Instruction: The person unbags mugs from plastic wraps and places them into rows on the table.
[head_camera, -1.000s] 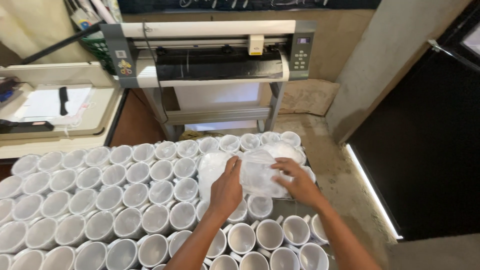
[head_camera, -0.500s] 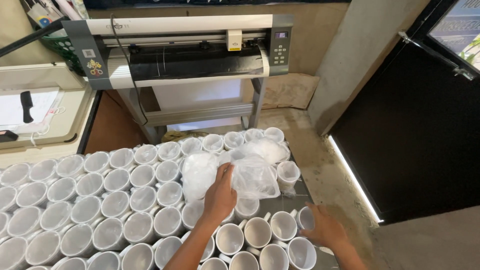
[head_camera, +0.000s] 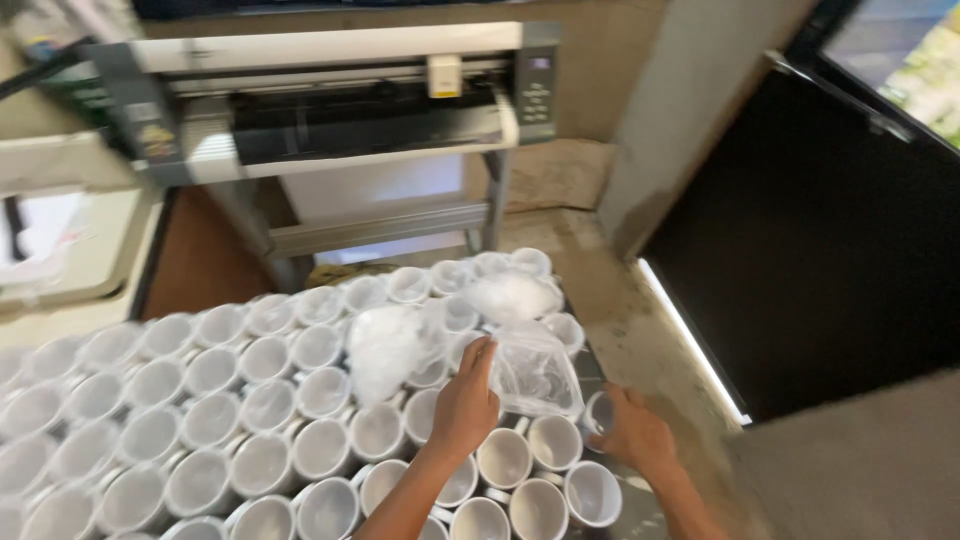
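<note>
Many white mugs (head_camera: 300, 400) stand packed together, mouths up, on a low surface. Several clear plastic bags (head_camera: 385, 345) lie crumpled on top of the mugs at the far right. My left hand (head_camera: 465, 400) pinches the edge of one clear bag (head_camera: 535, 375) with its fingers, just above the mugs. My right hand (head_camera: 630, 430) is lower and further right, fingers curled around the rim of a mug (head_camera: 598, 410) at the right edge of the group.
A wide white and grey machine on a metal stand (head_camera: 340, 110) stands behind the mugs. A beige table (head_camera: 60, 240) sits at the left. A dark door (head_camera: 830, 260) and a concrete floor (head_camera: 640, 330) lie to the right.
My right hand let go of the plastic bag and dropped down to the right edge of the mugs. My left hand still holds the bag. The view shifted right.
</note>
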